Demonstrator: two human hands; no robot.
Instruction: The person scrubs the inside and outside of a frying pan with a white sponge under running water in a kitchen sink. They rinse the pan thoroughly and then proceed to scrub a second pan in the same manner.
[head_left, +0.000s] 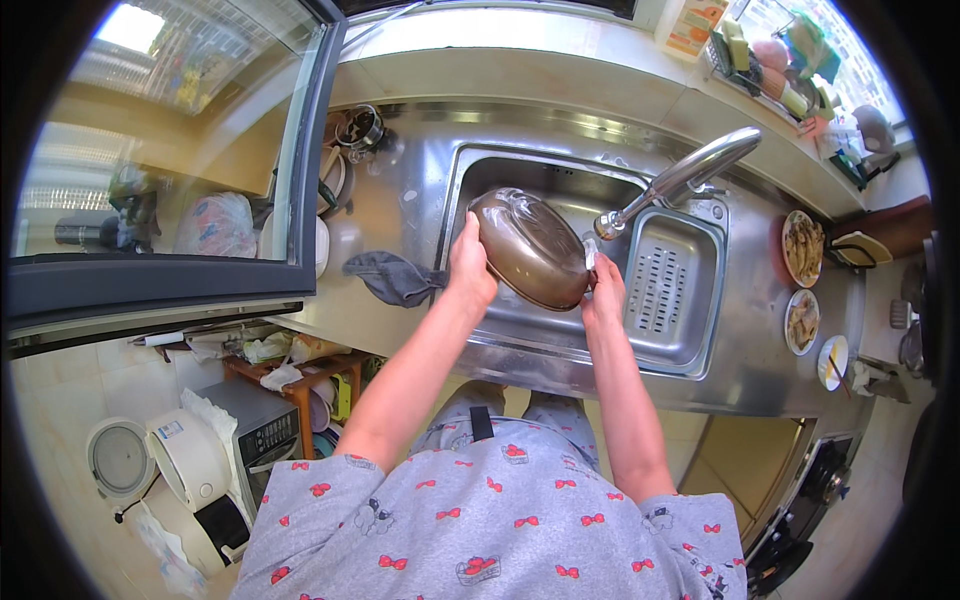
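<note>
A brown, glossy oval dish (529, 247) is held tilted over the large basin of the steel sink (480, 161), its underside turned up towards me. My left hand (471, 264) grips its left edge. At the lower right end, my right hand (604, 289) holds the rim, with a small white piece (590, 253) by the fingertips, too small to identify. The chrome faucet (675, 176) reaches over the sink just right of the dish. Beside my left forearm, a dark grey cloth (394, 277) lies on the counter and over the sink's left edge.
A small basin with a perforated steel insert (664, 289) adjoins on the right. Plates of food (802, 251) and a white bowl (832, 362) line the right counter. An open window sash (300, 187) juts in at left. Below it stand a microwave (259, 427) and a white rice cooker (187, 457).
</note>
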